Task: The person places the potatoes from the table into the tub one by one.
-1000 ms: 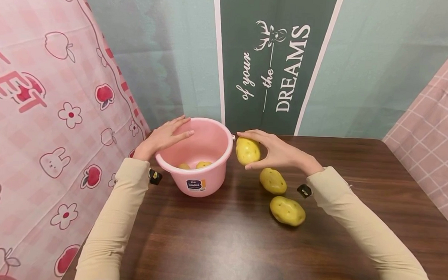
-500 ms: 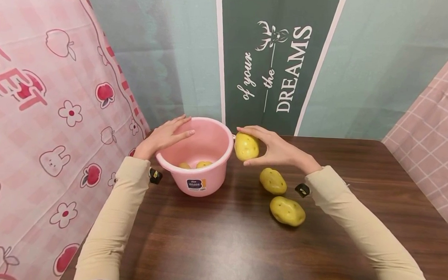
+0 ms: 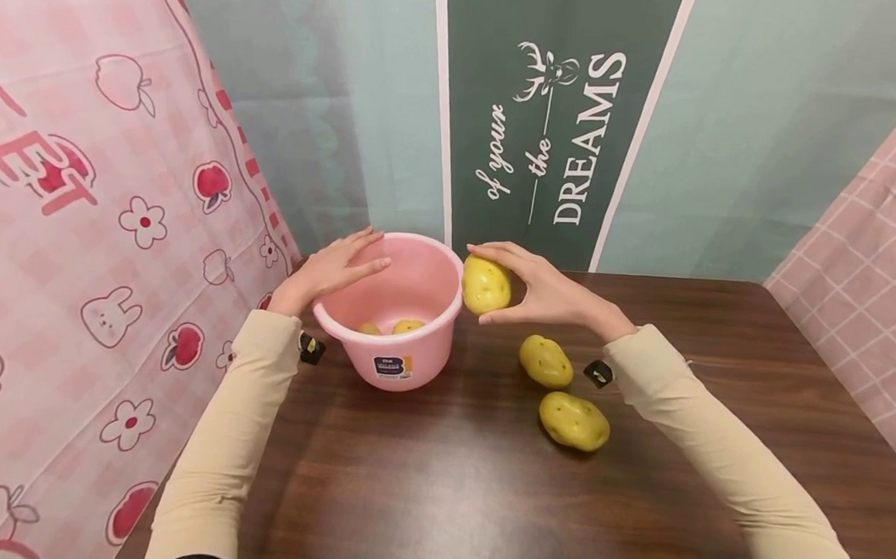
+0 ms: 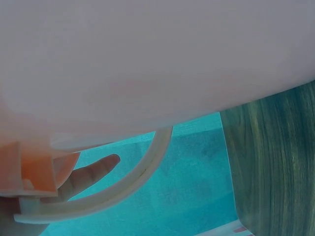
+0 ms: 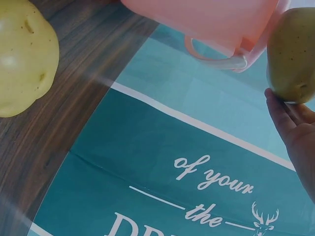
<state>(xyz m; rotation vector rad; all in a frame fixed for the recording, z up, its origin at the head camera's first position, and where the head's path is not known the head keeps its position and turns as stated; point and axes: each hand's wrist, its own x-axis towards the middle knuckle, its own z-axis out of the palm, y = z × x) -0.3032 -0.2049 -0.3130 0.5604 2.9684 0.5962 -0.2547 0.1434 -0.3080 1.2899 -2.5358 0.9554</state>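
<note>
Head: the right hand [image 3: 556,294] pinched a potato [image 3: 486,285] just beside the pink bucket [image 3: 431,358]; the left hand [image 3: 324,270] rested on its rim [image 3: 385,343], fingers spread. Left wrist: the handle [image 4: 116,193] showed. Right wrist: the potato overhung the fingertips [image 5: 281,115]; a slack pinch could have dropped it outside.

Table [image 3: 423,495]: dark brown, wood-grained; spread across the lower half of the head view, with a pale sheen seen at bottom centre and a rounded far corner at right. Borne directly on it: one bucket [image 3: 435,356], pink, stood upright left of centre; two yellow potatoes, laid right of centre, the upper potato [image 3: 546,362] placed just beside the lower potato [image 3: 574,422].
</note>
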